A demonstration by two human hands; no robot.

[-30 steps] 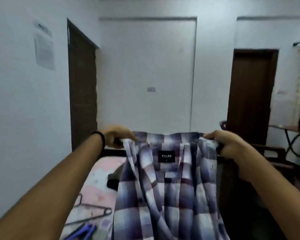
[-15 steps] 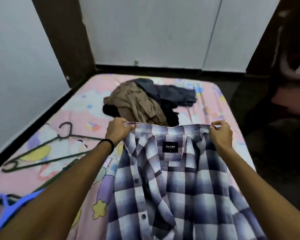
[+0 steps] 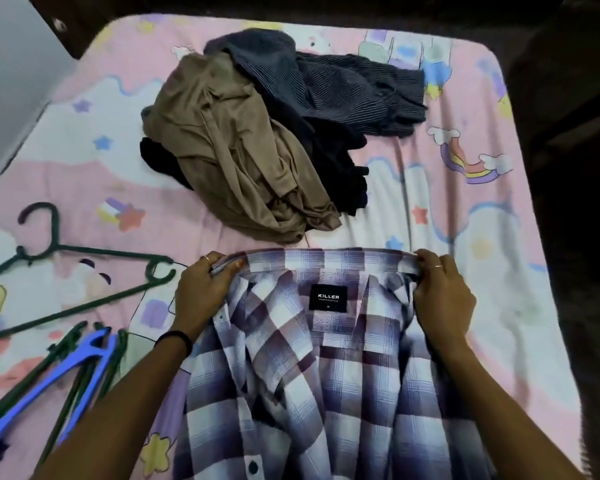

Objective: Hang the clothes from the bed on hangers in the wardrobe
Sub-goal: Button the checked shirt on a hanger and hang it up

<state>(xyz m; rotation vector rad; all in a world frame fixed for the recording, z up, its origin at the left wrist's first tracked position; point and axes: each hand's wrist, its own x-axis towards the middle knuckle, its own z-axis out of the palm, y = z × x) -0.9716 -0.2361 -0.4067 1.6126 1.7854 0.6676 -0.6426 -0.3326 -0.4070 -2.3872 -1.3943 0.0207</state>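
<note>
I have the plaid shirt (image 3: pixel 326 368) spread open, inside up, on the near part of the bed (image 3: pixel 471 244), its collar edge stretched straight between my hands and its black neck label facing me. My left hand (image 3: pixel 201 292) pinches the collar's left end, thumb on top and fingers curled under the fabric; my right hand (image 3: pixel 442 299) grips the right end the same way, fingers folded over the collar band. The shirt's lower part runs off the bottom of the view. Just beyond the collar lies the heap of other clothes: a tan garment (image 3: pixel 236 150) whose near fold almost reaches the collar, a dark striped garment (image 3: pixel 329 84) behind it, and a black garment (image 3: pixel 340 168) partly under both. To my left, a green hanger (image 3: pixel 84 271) lies flat, its near tip close to my left hand, and nearer me a blue hanger (image 3: pixel 49 382) sits across more green ones. Bare patterned sheet shows to the right of the shirt up to the bed's right edge, where the dark floor (image 3: pixel 575 168) begins.
</note>
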